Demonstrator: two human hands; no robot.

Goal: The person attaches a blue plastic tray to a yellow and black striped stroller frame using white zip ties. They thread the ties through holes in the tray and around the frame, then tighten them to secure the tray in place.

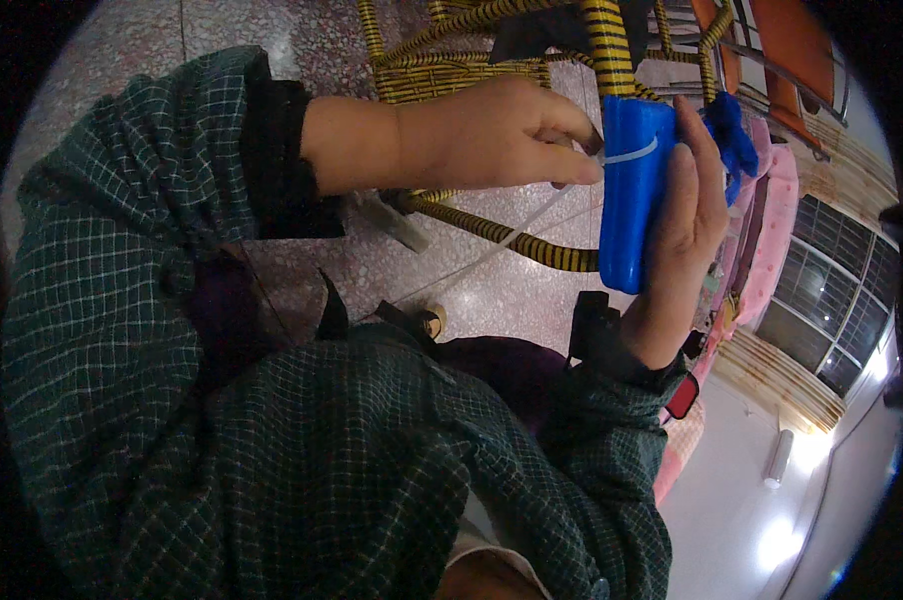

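A chair wound in yellow and black strips has one leg running into a smooth blue wrapping. My right hand curls round the blue wrapping from its right side, fingers along it. A thin white strap crosses the wrapping near its upper part. From the left, my left hand reaches to the wrapping and pinches the strap between thumb and fingers. The strap's loose length trails down to the lower left. What lies behind the blue wrapping is hidden.
Another blue wrapped piece sits on the chair just right of my right hand. Pink quilted fabric is farther right, with an orange chair at the upper right. The floor is speckled stone. A shoe shows below the chair.
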